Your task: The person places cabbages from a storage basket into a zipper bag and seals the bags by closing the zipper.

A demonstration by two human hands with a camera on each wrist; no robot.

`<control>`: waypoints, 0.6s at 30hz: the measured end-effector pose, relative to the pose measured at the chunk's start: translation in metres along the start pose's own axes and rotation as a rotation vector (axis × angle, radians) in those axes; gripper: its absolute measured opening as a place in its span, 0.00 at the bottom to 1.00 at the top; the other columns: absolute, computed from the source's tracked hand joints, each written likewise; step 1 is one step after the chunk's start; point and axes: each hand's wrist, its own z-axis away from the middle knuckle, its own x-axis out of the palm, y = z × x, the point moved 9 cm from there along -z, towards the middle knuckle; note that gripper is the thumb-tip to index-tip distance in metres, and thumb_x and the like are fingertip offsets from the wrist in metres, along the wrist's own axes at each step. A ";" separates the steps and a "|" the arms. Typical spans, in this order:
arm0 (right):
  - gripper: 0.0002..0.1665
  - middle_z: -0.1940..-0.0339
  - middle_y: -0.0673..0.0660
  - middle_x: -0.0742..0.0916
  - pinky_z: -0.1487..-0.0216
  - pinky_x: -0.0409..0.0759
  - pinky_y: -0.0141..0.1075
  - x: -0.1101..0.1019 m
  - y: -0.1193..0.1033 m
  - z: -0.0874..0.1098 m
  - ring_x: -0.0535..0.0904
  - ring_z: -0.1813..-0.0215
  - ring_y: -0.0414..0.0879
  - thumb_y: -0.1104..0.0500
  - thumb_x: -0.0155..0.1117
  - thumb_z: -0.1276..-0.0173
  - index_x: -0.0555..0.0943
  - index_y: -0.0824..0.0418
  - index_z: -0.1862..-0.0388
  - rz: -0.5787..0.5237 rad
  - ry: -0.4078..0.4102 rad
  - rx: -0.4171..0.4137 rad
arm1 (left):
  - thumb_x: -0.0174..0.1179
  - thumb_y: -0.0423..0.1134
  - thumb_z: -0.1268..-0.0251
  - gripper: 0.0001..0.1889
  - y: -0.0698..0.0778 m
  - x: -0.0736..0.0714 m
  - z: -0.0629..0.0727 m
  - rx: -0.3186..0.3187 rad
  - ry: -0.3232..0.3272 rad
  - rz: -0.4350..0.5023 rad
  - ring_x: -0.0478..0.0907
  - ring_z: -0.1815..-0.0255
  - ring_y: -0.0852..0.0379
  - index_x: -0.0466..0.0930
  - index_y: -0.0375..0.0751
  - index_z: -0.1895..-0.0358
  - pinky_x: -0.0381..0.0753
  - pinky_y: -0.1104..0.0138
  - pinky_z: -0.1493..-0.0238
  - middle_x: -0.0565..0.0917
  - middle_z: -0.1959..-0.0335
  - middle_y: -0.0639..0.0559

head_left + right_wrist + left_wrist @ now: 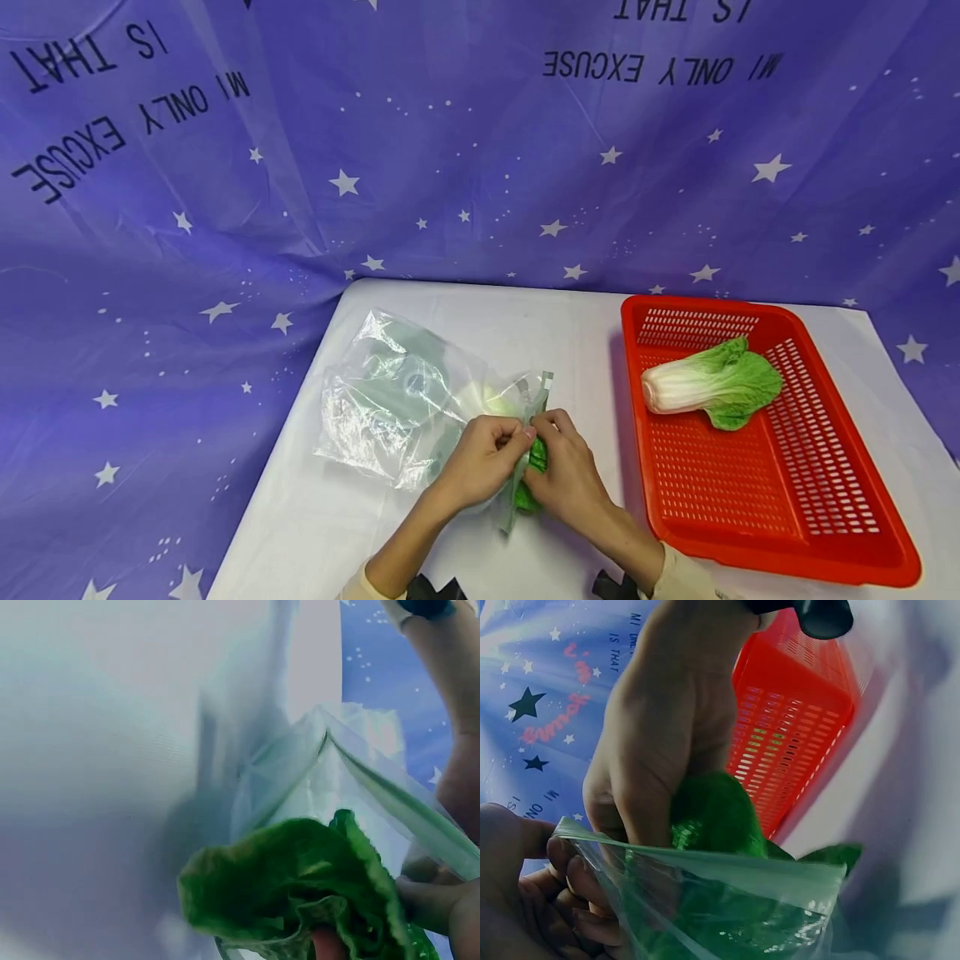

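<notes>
In the head view my left hand (pixel 480 458) pinches the mouth edge of a clear zip bag (pixel 548 382). Green leaves of a Chinese cabbage (pixel 527 498) stick out of that mouth, and its pale stalk shows through the plastic. My right hand (pixel 572 477) grips the leaves at the opening; in the left wrist view its fingers reach down past the bag's edge among them. The right wrist view shows the crumpled leaves (pixel 277 874) bunched in front of the parted bag mouth (pixel 390 796), with a fingertip showing between them. Plastic and leaves partly hide the fingers.
A red perforated basket (pixel 787 568) stands on the right of the white table (pixel 577 333), with another Chinese cabbage (pixel 690 387) lying in it. Crinkled clear plastic (pixel 397 392) spreads out left of my hands. A purple star-printed cloth (pixel 465 167) hangs behind the table.
</notes>
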 end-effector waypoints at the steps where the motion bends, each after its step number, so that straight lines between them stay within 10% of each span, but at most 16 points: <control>1: 0.27 0.56 0.53 0.75 0.66 0.78 0.38 0.001 0.000 0.000 0.77 0.64 0.46 0.75 0.71 0.62 0.80 0.58 0.59 -0.004 0.006 -0.004 | 0.55 0.39 0.26 0.23 -0.002 0.001 0.000 0.002 -0.008 0.008 0.59 0.86 0.67 0.66 0.44 0.85 0.55 0.73 0.84 0.63 0.89 0.61; 18: 0.27 0.61 0.52 0.73 0.71 0.69 0.31 0.020 0.000 0.008 0.67 0.68 0.40 0.80 0.63 0.69 0.76 0.61 0.65 0.138 0.025 -0.197 | 0.54 0.36 0.27 0.23 0.004 0.006 0.003 0.043 -0.049 0.071 0.57 0.89 0.67 0.64 0.43 0.85 0.54 0.72 0.88 0.62 0.91 0.60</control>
